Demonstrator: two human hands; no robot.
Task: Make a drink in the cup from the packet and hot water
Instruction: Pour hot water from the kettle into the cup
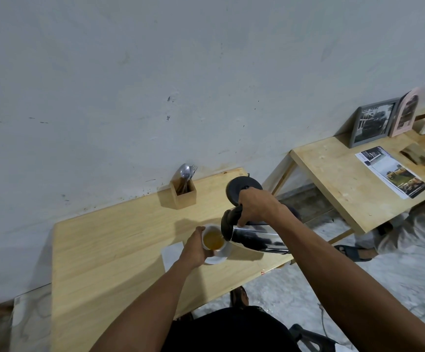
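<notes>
Two bare hands meet low and centre in the frame over a pale wooden table [109, 250] with a smooth, lightly grained top. A small white cup [214, 241], round and glossy, sits there on a white saucer [222, 257] and holds amber-brown liquid nearly to the rim. The left hand [196, 247] is curled round the cup's left side, thumb along the rim, forearm reaching up from the bottom edge. The right hand [255, 205] is closed tight on the black handle of a kettle [254, 237], wrist bent down; the kettle's polished steel body is tipped far over, its black lid end right at the cup's right rim. Just above the hand lies the kettle's round black base [239, 188]. A flat white paper [172, 252], perhaps the packet, lies just left of the saucer, partly under the left wrist. Further up the table a square wooden box [184, 193] stands against the rough, stained white wall [155, 85], holding metal spoons and a fork. At the right of the frame a second wooden table [346, 184] carries a printed leaflet [391, 171], text too small to read, and a grey framed photo [372, 121] whose heading is illegible.
</notes>
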